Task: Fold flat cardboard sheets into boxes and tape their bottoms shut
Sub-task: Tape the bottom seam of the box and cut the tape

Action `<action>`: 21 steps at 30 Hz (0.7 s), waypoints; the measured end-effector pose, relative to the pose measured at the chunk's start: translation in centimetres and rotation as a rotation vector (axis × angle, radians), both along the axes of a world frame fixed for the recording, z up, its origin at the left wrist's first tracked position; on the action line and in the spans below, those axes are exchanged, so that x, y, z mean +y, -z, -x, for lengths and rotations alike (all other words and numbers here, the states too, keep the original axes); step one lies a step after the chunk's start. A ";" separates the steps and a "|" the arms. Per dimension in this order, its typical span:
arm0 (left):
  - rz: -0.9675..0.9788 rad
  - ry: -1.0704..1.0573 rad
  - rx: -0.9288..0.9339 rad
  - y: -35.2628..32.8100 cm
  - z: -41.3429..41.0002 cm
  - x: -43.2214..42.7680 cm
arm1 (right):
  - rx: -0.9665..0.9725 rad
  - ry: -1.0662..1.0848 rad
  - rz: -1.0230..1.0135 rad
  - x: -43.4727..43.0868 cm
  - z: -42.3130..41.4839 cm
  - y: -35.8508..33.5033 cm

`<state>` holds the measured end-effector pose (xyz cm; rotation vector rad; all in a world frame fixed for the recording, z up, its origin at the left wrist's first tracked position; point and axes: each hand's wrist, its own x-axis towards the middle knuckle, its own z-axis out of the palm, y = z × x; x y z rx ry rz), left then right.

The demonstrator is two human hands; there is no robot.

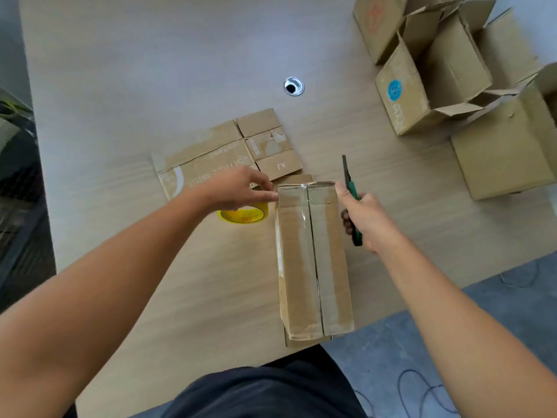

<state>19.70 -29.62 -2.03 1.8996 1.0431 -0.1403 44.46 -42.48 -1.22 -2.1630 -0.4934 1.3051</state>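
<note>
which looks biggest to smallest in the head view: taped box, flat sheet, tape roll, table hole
1. taped box and flat sheet: alike; the box is nearer, so unranked
2. tape roll, partly under the left hand
3. table hole

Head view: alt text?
A cardboard box lies on a table, taped seam up. The left hand holds a yellow tape roll at its far end; the right hand grips a green-handled cutter. Flat cardboard and open boxes lie beyond.

Pale wood table (150, 70) with grommet hole (293, 86), grey floor (497, 297).
</note>
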 end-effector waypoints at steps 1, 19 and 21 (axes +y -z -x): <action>-0.006 -0.018 -0.002 0.2 0.0 -0.4 | -0.132 -0.070 -0.013 0.0 -0.2 -1.0; 0.018 -0.335 -0.237 -0.5 3.8 -5.8 | -0.574 -0.809 0.052 -2.4 8.7 -2.8; -0.107 -0.274 -0.158 -0.7 3.6 -6.2 | -0.547 -0.841 0.101 -2.1 8.7 -2.6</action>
